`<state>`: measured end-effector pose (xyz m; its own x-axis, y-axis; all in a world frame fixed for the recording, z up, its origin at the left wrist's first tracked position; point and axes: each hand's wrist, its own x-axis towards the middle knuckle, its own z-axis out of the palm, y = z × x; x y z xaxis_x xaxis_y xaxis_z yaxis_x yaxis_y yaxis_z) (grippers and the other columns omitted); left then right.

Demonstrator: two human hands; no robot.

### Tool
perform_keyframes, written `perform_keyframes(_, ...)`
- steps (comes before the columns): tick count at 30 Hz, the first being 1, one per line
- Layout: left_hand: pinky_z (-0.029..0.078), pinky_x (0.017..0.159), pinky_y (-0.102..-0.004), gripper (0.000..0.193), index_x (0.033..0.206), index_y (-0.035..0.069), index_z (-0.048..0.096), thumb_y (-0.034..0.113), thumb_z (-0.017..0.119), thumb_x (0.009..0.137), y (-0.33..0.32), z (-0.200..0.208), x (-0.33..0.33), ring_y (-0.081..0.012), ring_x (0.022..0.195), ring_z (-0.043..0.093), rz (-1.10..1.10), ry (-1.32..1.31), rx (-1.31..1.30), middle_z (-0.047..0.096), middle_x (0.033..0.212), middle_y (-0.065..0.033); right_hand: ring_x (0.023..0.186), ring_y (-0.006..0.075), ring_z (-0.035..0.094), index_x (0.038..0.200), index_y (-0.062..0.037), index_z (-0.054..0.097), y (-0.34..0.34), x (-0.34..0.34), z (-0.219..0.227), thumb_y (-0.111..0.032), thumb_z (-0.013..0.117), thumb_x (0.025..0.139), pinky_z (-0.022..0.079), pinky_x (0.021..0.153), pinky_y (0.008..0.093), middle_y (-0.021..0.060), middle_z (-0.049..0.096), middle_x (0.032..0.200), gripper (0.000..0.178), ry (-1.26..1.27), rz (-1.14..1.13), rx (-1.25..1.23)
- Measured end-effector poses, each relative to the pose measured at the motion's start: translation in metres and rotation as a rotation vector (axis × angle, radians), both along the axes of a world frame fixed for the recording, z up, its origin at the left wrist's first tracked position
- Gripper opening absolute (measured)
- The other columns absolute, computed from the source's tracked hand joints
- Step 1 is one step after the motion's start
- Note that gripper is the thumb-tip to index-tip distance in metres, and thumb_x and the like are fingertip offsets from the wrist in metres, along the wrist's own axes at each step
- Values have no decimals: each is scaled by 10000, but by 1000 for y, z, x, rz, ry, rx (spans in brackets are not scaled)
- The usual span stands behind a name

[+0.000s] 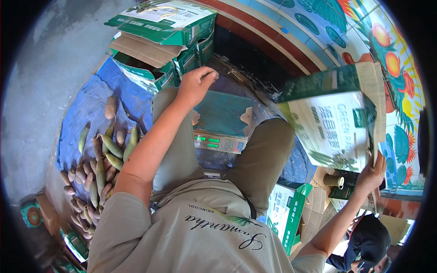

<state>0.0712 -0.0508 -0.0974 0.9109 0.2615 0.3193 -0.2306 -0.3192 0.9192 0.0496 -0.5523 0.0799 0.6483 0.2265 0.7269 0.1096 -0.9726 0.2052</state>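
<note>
A green and white cardboard carton (334,129) is raised at my right side, tilted, its brown inner flap showing along one edge. My right hand (371,173) grips it by its lower corner. My left hand (199,84) is held over the far left of the digital scale (225,113), fingers curled closed, with nothing visible in them. The scale stands between my knees; its worn blue-green platform is bare and its small displays glow green. To the left, a heap of long green and purplish-brown radishes (100,175) lies on a blue sheet.
Stacked green and white cartons (161,27), one with its flaps raised, stand at the far left. Another carton (286,211) lies by my right hip, near a roll of twine (333,181). A person in dark clothing (371,239) is at the lower right. A painted tile wall (314,27) rises beyond.
</note>
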Motion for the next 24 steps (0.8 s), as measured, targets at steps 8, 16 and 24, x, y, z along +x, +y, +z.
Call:
perform_keyframes(8,513,733,-306,185,977,1,669,157,592,914,8,8,-9,-203,841,678,78,28,-4,698,898,-121,882,349,608,1019,-44,646,131,52,-23,79,596,738,486,770,419,144,631,921,310,99,372,98)
perform_keyframes(16,520,771,-330,304,1138,-17,595,199,605,923,19,11,-12,-243,943,663,206,46,-66,633,1121,-165,762,297,587,879,-83,638,220,110,-100,12,621,697,486,668,405,92,604,797,206,148,556,29)
perform_keyframes(24,475,851,-288,324,1170,1,588,239,595,952,22,5,-11,-152,967,618,211,72,-124,651,1076,-91,757,277,589,844,-92,622,251,122,-139,-48,636,714,482,658,379,69,587,773,138,216,595,7)
